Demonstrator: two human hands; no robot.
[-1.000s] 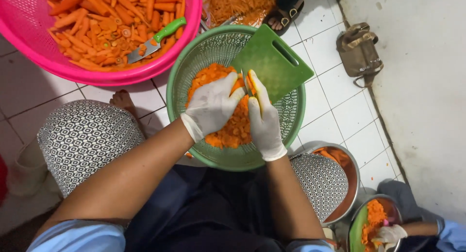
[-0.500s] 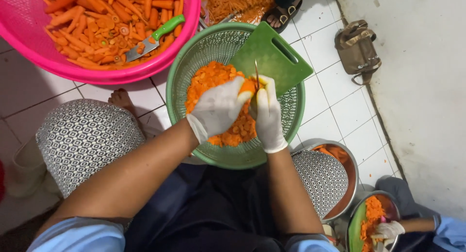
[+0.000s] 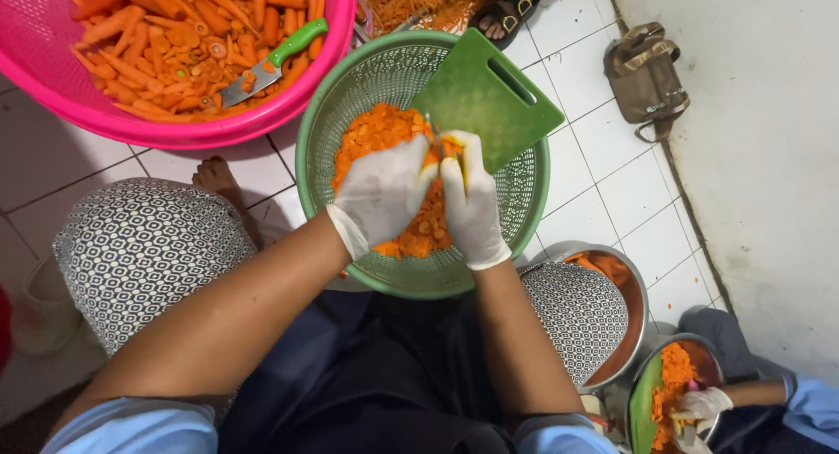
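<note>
Head view: gloved left hand (image 3: 382, 192) grips a carrot piece (image 3: 448, 146), fingers curled around it, over the green colander (image 3: 350, 96) of carrot slices (image 3: 384, 131). Gloved right hand (image 3: 472, 205) is closed on a thin blade (image 3: 431, 132) against that piece. Green cutting board (image 3: 485, 91) leans on the colander's far rim; pink basin (image 3: 175, 126) of carrots sits just beside.

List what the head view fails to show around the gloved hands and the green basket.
- Carrot and blade between left hand and right hand: mostly hidden by the gloves.
- Green basket near rim: covered by the forearms.
- Pink basin: cut off by the top edge.
- Co-worker's hand: too small to read its grip.
</note>
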